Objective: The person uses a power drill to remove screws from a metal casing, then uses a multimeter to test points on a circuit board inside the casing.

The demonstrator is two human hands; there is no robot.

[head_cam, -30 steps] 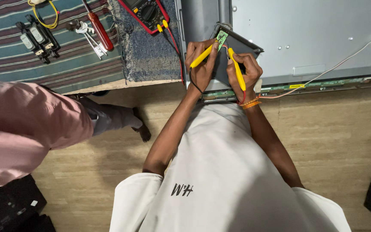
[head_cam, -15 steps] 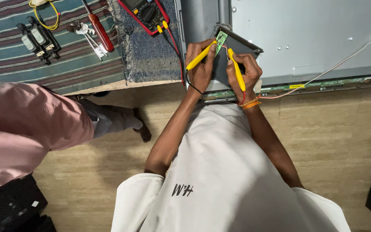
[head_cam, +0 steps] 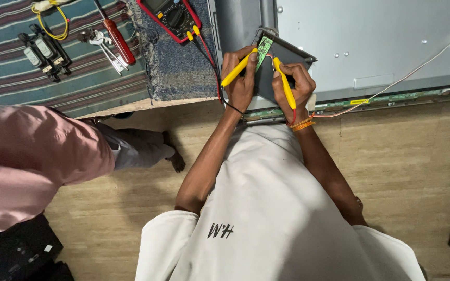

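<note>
Probing in progress: the left hand has its fingers closed round a yellow plastic test probe, the right hand likewise round a second yellow probe. Both tips rest on the small green circuit board, which sits under a raised dark metal cover on the grey metal back panel. The red-cased multimeter lies on the tabletop, leads connected. Its reading is not legible; the panel remains open
</note>
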